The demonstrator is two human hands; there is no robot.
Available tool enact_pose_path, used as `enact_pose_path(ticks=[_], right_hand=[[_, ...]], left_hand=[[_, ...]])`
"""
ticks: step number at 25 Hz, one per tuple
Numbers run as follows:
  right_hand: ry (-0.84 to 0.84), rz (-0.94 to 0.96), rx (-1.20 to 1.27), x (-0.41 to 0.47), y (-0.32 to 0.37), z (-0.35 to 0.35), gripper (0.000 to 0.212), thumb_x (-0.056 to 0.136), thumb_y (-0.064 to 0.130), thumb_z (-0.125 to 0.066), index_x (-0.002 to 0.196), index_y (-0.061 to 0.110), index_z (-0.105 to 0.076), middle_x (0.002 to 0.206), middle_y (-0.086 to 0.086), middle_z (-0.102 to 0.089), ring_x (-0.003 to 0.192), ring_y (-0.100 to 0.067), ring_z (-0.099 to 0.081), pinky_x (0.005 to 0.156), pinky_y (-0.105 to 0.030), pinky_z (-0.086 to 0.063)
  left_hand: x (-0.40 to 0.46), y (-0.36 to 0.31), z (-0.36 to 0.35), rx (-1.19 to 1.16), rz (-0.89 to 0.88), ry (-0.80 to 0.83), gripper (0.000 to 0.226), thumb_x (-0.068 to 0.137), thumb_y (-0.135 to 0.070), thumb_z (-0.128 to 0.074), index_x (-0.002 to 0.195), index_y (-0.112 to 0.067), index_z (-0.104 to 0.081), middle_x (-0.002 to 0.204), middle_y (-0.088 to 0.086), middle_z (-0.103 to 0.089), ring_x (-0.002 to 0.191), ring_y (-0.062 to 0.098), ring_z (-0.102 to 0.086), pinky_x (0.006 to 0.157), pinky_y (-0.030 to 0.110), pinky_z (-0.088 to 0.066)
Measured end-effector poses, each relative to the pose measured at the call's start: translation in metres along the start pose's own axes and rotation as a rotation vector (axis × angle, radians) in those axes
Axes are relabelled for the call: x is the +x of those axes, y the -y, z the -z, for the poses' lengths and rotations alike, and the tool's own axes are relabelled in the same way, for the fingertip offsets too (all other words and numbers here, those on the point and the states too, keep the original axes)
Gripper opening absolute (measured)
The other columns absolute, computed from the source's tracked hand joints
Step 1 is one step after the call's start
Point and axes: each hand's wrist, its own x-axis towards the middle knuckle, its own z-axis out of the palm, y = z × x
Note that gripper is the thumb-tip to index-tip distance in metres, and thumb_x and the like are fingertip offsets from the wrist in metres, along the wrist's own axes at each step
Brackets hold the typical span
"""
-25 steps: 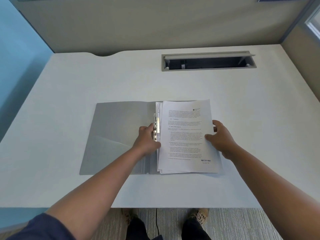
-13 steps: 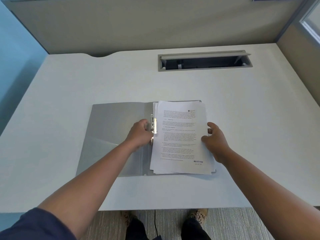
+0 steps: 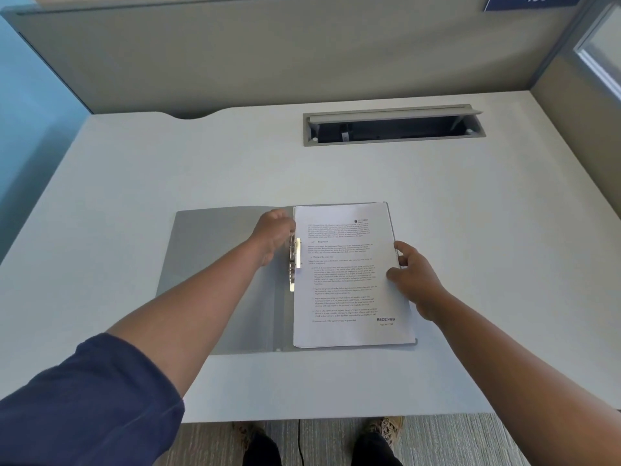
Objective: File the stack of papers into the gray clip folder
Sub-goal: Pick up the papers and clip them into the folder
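The gray clip folder (image 3: 215,257) lies open flat on the white desk. A stack of printed papers (image 3: 346,280) rests on its right half, squared inside the cover. The shiny metal clip (image 3: 295,264) runs along the spine at the papers' left edge. My left hand (image 3: 274,235) is curled at the upper end of the clip, fingers against its lever. My right hand (image 3: 415,279) presses on the stack's right edge, thumb on top of the sheets.
A recessed cable slot (image 3: 393,126) with a raised lid sits in the desk (image 3: 470,230) at the back. A beige partition (image 3: 268,55) walls off the far side. The desk's front edge is close to my body, with my shoes below.
The papers slid left and straightened against the spine, now square within the folder. My left hand moved up along the clip. My right hand stayed on the right edge.
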Motion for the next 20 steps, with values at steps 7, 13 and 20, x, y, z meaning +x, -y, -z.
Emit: enact_pose_path(ticks=[7,13,20], right_hand=[[-0.016,0.047,-0.063,-0.001,0.004,0.002,0.052,0.087,-0.006,-0.043,0.113,0.034,-0.063,0.102,0.0,-0.069,0.091,-0.023,-0.07,0.075,-0.043,-0.063],[-0.042,0.054,-0.068,-0.006,0.001,0.003,0.061,0.088,0.0,-0.054,0.144,0.025,-0.046,0.112,0.016,-0.062,0.095,-0.016,-0.067,0.067,-0.029,-0.057],[-0.15,0.0,0.078,-0.018,-0.01,0.002,0.069,0.09,0.0,-0.057,0.152,0.024,-0.039,0.127,0.007,-0.054,0.092,0.004,-0.058,0.061,-0.021,-0.045]], left_hand=[[0.011,0.01,-0.005,-0.157,0.02,0.032,0.017,0.074,-0.005,-0.062,0.083,-0.02,-0.061,0.091,0.004,-0.056,0.09,0.018,-0.046,0.082,0.032,-0.038],[-0.026,0.012,-0.004,-0.032,-0.101,-0.031,0.036,0.081,-0.015,-0.063,0.111,-0.034,-0.06,0.102,-0.015,-0.054,0.085,0.005,-0.054,0.07,0.02,-0.04],[-0.14,0.105,-0.013,0.404,-0.286,0.04,0.08,0.077,-0.036,-0.083,0.147,-0.029,-0.044,0.14,-0.004,-0.045,0.129,0.011,-0.043,0.112,0.033,-0.04]])
